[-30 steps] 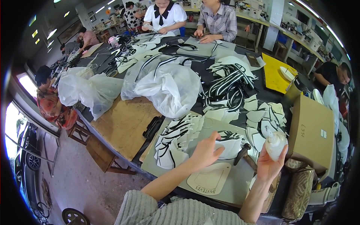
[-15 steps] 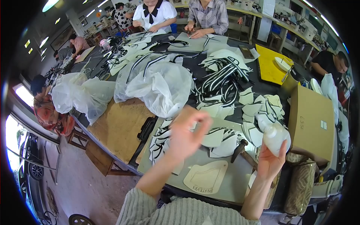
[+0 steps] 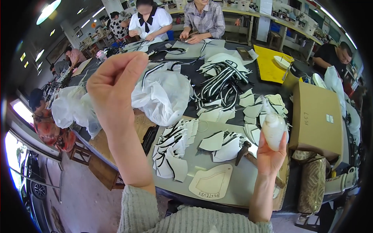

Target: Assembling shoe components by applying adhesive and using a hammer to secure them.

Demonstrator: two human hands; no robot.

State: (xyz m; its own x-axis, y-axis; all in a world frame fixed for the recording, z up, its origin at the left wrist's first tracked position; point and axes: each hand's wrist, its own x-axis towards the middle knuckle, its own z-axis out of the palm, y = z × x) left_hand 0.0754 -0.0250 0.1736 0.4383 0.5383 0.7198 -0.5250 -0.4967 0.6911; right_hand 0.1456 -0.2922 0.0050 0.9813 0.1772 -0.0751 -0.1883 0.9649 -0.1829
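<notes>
My left hand (image 3: 114,79) is raised high over the left of the table, fingers curled and pressed against the thumb. Whatever they pinch, if anything, I cannot make out. In my right hand (image 3: 269,159) a white squeeze bottle (image 3: 273,131) stands nozzle up, the fingers wrapped round its lower part. Below my hands is a grey board (image 3: 243,182). White cut pieces with black edges (image 3: 171,149) lie fanned on its left, and more such pieces (image 3: 226,147) near its middle. A hammer (image 3: 243,150) lies left of my right hand, beside a cream template (image 3: 210,183) at the near edge.
Plastic bags (image 3: 165,97) stand behind the board. Striped black-and-white straps (image 3: 223,83) are heaped farther back. A cardboard box (image 3: 315,116) and a patterned pouch (image 3: 312,182) are at the right. Beyond a yellow sheet (image 3: 268,68) and across the table, several people work.
My left hand has risen up and left from over the board, uncovering the fanned pieces. The bottle has turned more upright in my right hand, and the view has shifted slightly.
</notes>
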